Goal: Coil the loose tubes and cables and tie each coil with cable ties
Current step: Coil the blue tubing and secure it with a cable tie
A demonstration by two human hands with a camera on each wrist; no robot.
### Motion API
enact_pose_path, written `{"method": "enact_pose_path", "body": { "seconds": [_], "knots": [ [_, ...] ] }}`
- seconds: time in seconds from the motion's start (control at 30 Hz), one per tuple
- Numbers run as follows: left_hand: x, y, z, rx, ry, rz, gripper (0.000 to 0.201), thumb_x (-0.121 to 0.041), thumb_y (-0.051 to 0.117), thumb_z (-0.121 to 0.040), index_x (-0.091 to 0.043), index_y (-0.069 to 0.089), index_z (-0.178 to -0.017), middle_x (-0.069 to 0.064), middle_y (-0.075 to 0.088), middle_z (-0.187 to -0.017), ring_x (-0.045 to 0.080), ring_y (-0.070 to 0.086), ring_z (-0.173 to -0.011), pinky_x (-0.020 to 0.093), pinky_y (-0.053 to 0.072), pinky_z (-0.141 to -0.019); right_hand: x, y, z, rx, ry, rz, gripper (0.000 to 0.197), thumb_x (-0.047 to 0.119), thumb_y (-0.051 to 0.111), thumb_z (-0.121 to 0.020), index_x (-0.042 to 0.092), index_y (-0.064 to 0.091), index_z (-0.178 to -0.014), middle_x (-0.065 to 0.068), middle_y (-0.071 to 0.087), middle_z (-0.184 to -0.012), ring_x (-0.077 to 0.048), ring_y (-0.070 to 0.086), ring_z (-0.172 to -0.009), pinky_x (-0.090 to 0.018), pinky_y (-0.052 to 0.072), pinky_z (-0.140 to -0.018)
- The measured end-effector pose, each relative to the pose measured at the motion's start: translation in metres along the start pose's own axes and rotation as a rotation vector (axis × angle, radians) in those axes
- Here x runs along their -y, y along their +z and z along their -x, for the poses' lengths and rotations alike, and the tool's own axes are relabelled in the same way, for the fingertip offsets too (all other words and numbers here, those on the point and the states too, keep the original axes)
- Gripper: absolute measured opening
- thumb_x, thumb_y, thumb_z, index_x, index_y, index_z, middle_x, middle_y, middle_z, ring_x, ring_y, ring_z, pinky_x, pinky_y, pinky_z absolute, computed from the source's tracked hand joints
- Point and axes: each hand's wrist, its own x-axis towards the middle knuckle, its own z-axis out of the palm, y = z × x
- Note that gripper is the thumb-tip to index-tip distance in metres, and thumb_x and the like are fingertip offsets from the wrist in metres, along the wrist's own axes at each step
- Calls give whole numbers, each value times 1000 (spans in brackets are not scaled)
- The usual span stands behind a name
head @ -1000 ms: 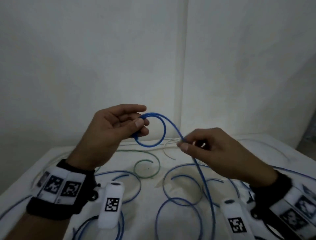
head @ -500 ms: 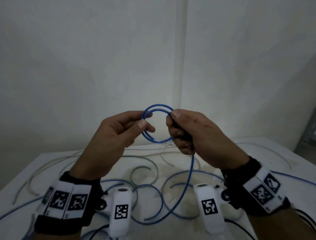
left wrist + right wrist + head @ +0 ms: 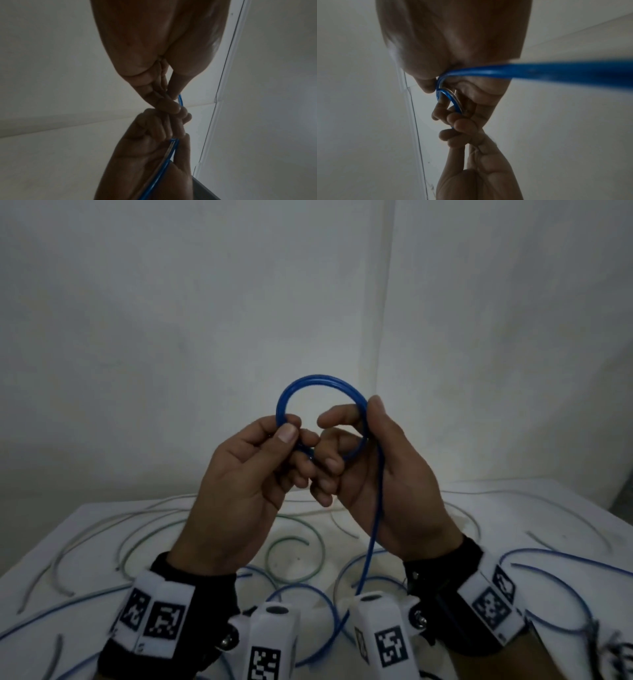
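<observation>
Head view: coiling in hand; left hand (image 3: pixel 239 474) pinches blue cable (image 3: pixel 322 381) coil at centre frame; right hand (image 3: pixel 383 470) grips its other side; tail drops to counter (image 3: pixel 102 525).
Left wrist view: fingers closed on cable.
Right wrist view: likewise; next, wind another loop.

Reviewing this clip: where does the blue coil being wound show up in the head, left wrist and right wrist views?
Head: the blue coil sits at centre, held up between the left hand and right hand.
Left wrist: only short stretches show, below centre, running along the right hand's palm.
Right wrist: left of centre, a small ring at the fingertips, its tail blurring off right.
Shared landmark: both hands meeting at the coil.
</observation>
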Motion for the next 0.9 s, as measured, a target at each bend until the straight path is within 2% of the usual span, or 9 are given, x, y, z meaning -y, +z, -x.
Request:
{"method": "enact_pose_path", "body": {
  "seconds": [0.13,0.23,0.3,0.37,0.5,0.6,0.67,0.77,0.9],
  "knots": [
    [-11,-11,-1,55,-41,-131,14,-21,60,-92,-11,70,-88,7,70,-82,11,48,-47,17,37,-42,10,-7,2,2,115,72,48,46,37,-104,10,65,-89,-5,44,-63,-21,39,-55,-32,37,-52],
    [-20,-20,-3,48,-27,-217,20,-32,62,-80,-19,77,-82,6,69,-77,9,44,-41,15,33,-40,15,-10,3,26,201,155,46,46,39,-104,9,64,-90,-7,47,-68,-22,40,-55,-33,38,-52],
    [-19,-16,-2,19,-27,-130,19,-30,61,-79,-18,75,-80,4,65,-73,7,45,-43,15,38,-44,9,-7,1,11,150,104,44,46,40,-103,9,64,-95,-9,51,-75,-22,45,-53,-33,41,-52],
    [-10,-7,-1,-25,-18,-16,18,-26,57,-86,-14,70,-83,2,62,-73,6,47,-48,15,43,-48,-1,-4,-2,-9,64,-6,44,44,39,-103,9,64,-99,-10,55,-84,-22,49,-55,-33,44,-53],
    [2,3,-2,-80,26,62,17,-22,50,-91,-10,63,-93,1,65,-76,7,53,-55,21,51,-54,-11,-2,-4,-30,-2,-107,43,43,38,-103,10,64,-95,-10,59,-88,-22,54,-62,-34,48,-58],
    [-6,-3,0,-24,-27,55,18,-23,53,-94,-9,65,-91,5,67,-78,10,54,-52,17,45,-50,-4,-5,-2,-45,-11,-31,37,39,37,-104,9,57,-94,-8,56,-80,-20,48,-58,-32,44,-56],
    [-13,-11,0,64,-70,-96,22,-26,58,-96,-11,70,-88,10,68,-79,13,51,-46,18,39,-43,6,-10,1,-29,46,110,35,37,37,-105,8,53,-92,-8,51,-75,-20,42,-55,-31,40,-53],
    [-14,-14,1,61,-66,-201,24,-26,53,-89,-7,69,-88,10,68,-76,14,50,-45,19,40,-42,12,-13,3,-44,89,211,32,33,37,-107,7,54,-100,-10,54,-77,-21,44,-56,-31,41,-53],
    [-6,-3,-1,-62,25,-52,23,-25,49,-92,-10,67,-90,3,67,-76,11,56,-54,18,47,-51,-1,-3,-2,-157,-20,17,32,29,43,-104,3,53,-121,-15,68,-96,-24,59,-66,-34,53,-61]
  ]
}}
